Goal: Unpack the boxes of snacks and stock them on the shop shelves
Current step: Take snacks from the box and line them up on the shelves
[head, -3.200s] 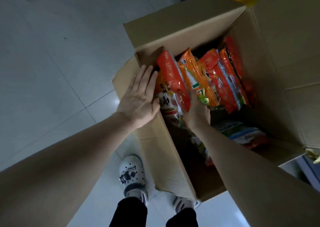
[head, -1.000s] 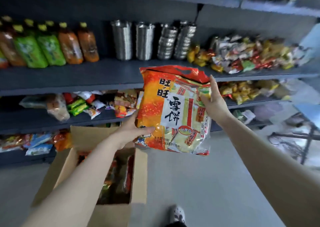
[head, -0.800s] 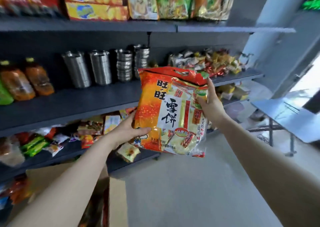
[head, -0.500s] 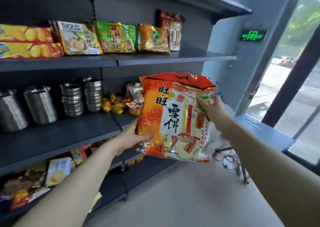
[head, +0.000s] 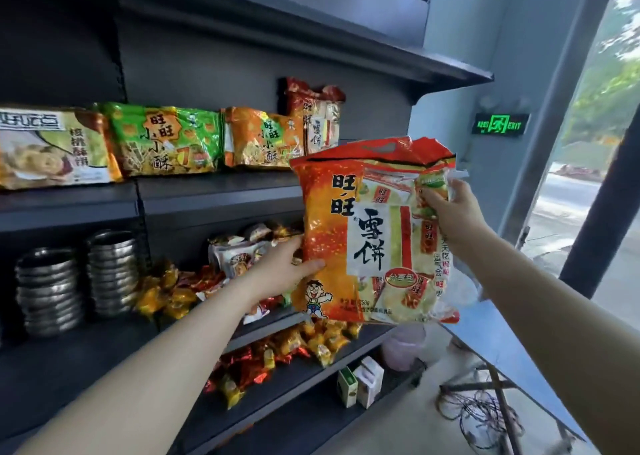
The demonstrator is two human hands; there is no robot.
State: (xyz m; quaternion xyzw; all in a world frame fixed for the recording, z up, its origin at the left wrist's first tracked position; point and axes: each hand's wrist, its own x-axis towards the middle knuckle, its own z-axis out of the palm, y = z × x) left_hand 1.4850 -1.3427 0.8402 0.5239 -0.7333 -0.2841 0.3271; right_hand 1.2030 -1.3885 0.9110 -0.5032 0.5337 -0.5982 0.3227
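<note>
Once the carton had dropped out of view, the bag of rice crackers was seen held upright in the air in front of the shelving, resting on nothing. It was gripped by the left hand at the lower left edge, thumb laid across the front. It was pinched by the right hand at the upper right edge.

Within the last second the view was swung up and right, from the lower shelves and the open carton to the end bay. The two-handed grip was kept as it was.

Just behind the bag, loose wrapped sweets and stacked steel bowls were seen on the middle shelf. Above them, on the upper shelf, a matching bag was stood at the right end of a row, next to an orange bag and a green bag. The shelf space right of that match was largely hidden by the held bag.

That spot was judged the likely target. Pick done, carry nearly done, placement not yet made.

An exit sign was lit on the far wall.
</note>
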